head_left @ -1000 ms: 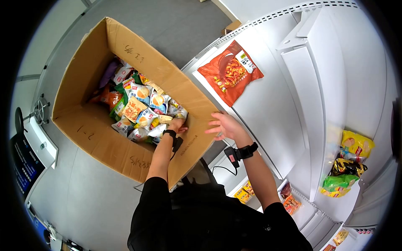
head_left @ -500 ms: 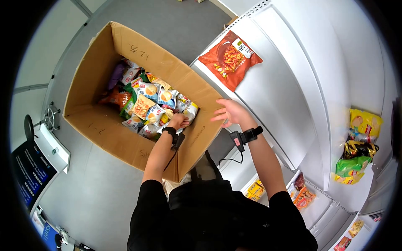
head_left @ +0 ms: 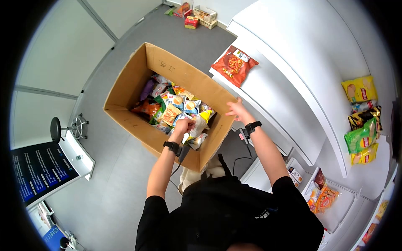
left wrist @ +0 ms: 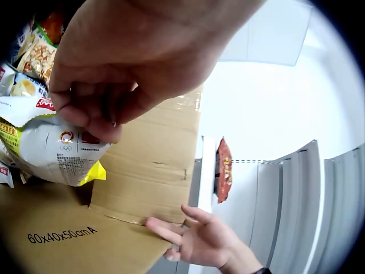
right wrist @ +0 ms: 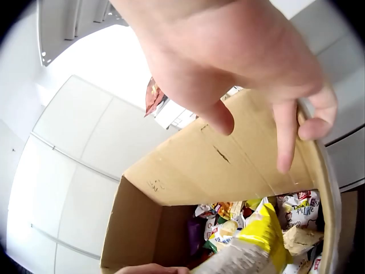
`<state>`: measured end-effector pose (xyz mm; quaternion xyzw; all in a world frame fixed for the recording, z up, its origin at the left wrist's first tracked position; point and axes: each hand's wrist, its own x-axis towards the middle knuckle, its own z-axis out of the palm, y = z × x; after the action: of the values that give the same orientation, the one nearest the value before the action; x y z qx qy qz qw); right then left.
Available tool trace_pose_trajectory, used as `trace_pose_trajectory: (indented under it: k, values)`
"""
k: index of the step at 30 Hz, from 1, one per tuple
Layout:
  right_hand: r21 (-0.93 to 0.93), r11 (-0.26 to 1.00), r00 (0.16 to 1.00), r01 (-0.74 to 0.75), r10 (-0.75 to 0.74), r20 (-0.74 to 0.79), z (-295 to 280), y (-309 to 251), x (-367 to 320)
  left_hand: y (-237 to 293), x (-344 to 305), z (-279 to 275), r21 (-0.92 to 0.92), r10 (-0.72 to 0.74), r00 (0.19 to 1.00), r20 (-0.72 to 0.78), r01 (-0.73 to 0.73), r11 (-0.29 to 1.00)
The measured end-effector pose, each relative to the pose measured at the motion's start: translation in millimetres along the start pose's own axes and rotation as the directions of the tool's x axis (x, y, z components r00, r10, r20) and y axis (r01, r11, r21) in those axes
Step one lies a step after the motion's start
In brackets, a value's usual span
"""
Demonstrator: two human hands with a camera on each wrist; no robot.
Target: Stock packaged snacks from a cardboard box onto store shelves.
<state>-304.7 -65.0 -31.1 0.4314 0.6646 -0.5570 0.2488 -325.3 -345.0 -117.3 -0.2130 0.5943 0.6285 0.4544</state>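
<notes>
A silver-white and yellow snack bag [head_left: 199, 127] hangs within the mouth of a cardboard box [head_left: 188, 78], over the pile of packs [head_left: 171, 113] inside and toward the box's side nearest the person. The left hand [head_left: 184, 124] holds it from above, its fingers curled and pinched on the bag's upper edge. Half a second ago this hand was down among the packs by the box's near wall; now it has come up with the bag, which stands out from the heap. That suggests the picking-out is largely done for this one bag, though the box walls still surround it. The right hand [head_left: 238, 111] is at the box's right-hand rim, fingers spread apart and seeming to rest on the cardboard, with no pack in them. Just right of the box, a red bag [head_left: 235, 65] lies on a white shelf [head_left: 268, 81], as it did before. Well to the right of the box, yellow and green packs [head_left: 361, 136] sit in a row. Beyond the box, small cartons [head_left: 205, 14] stand on the floor.
</notes>
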Motion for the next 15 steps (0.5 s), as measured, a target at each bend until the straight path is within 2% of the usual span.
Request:
trace_pose_trajectory:
  k: [1, 4, 5, 6, 8, 11, 13, 15]
  values:
    - [-0.013, 0.998, 0.996, 0.067, -0.068, -0.056, 5.3, 5.8, -3.2, 5.8, -20.7, -2.7, 0.012, 0.035, 0.999, -0.02, -0.035, 0.999]
    - [0.092, 0.976, 0.98, 0.197, -0.192, -0.058, 8.7, 25.2, -12.4, 18.9, -80.8, -7.1, 0.035, 0.234, 0.972, -0.011, -0.234, 0.972]
    - [0.142, 0.977, 0.986, 0.157, -0.164, 0.041, 6.5, 30.6, -19.0, 12.7, -89.0, -11.3, 0.047, 0.355, 0.934, 0.03, -0.356, 0.933]
    - [0.186, 0.976, 0.98, 0.113, -0.141, 0.14, 4.7, 35.1, -29.2, 15.0, -110.3, -9.2, 0.091, 0.416, 0.908, 0.049, -0.419, 0.904]
    - [0.255, 0.966, 0.946, 0.031, -0.111, 0.305, 9.0, 39.6, -62.2, 16.3, -147.2, -2.0, 0.158, 0.507, 0.856, 0.104, -0.518, 0.841]
    - [0.34, 0.939, 0.855, -0.039, -0.145, 0.498, 24.8, 41.3, -109.6, -6.6, -152.5, 0.8, 0.142, 0.636, 0.744, 0.202, -0.665, 0.733]
    - [0.412, 0.904, 0.826, -0.114, -0.144, 0.544, 39.1, 45.1, -123.5, -7.1, -187.4, 19.2, 0.268, 0.686, 0.688, 0.235, -0.725, 0.635]
    - [0.435, 0.898, 0.805, -0.061, -0.213, 0.553, 50.9, 50.0, -141.0, -14.8, -209.9, 33.2, 0.4, 0.736, 0.607, 0.3, -0.78, 0.481]
